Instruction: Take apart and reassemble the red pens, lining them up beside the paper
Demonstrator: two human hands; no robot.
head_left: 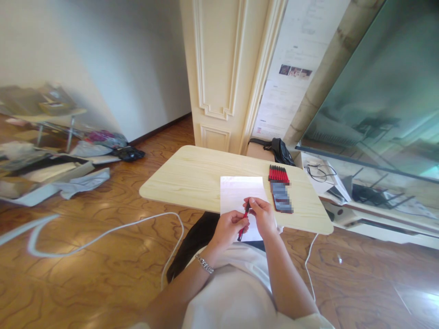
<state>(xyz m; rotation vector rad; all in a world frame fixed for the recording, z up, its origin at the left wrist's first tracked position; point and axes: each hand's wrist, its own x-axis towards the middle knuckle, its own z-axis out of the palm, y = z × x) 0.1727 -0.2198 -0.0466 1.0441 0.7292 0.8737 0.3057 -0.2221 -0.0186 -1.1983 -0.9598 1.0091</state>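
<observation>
Both hands meet over a white sheet of paper at the table's near edge, around one red and black pen. My left hand is closed on the pen's red barrel, with its lower black end sticking out below the fingers. At the upper black end, the thumb and fingers of my right hand pinch the pen. A row of several red and black pens lies on the table to the right of the paper. Just below that row is a dark phone-like object, partly blurred out by pixelation.
The pale wooden table has rounded corners. Behind it a black bag rests by the panelled pillar. A white cable crosses the floor at left, near boxes and bags. A large screen stands at right.
</observation>
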